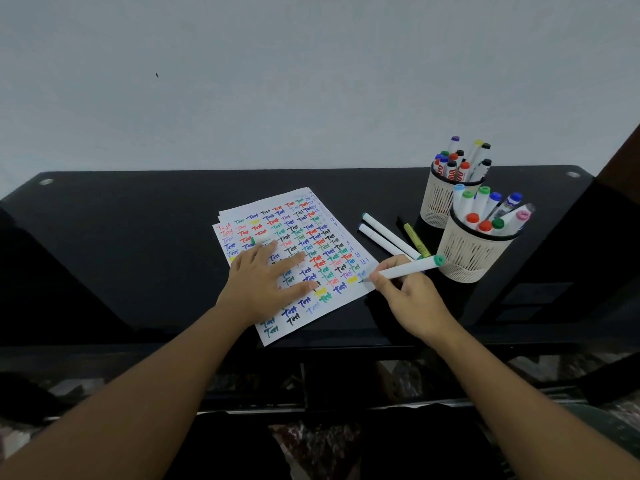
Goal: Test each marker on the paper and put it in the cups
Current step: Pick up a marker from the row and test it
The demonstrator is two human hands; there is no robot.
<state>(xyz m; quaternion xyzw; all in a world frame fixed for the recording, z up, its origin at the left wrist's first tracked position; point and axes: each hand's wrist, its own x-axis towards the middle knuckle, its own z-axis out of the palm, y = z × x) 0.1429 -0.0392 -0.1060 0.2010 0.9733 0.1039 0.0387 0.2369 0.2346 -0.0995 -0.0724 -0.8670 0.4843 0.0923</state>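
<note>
**Green marker at the paper's edge**

Head view: right hand point(403, 296) pinching green marker point(405, 270), tip down at the right edge of the paper point(277, 334), near the last marks. Left hand point(266, 278) flat, fingers straight, pressing the sheet; cap point(260, 240) just beyond the fingertips. Three markers point(391, 239) lying beside two cups point(467, 254), both already holding many. Best done with a short light stroke, kept on paper and off the black table point(138, 237), sheet pinned steady, then recapped before cupping
</note>
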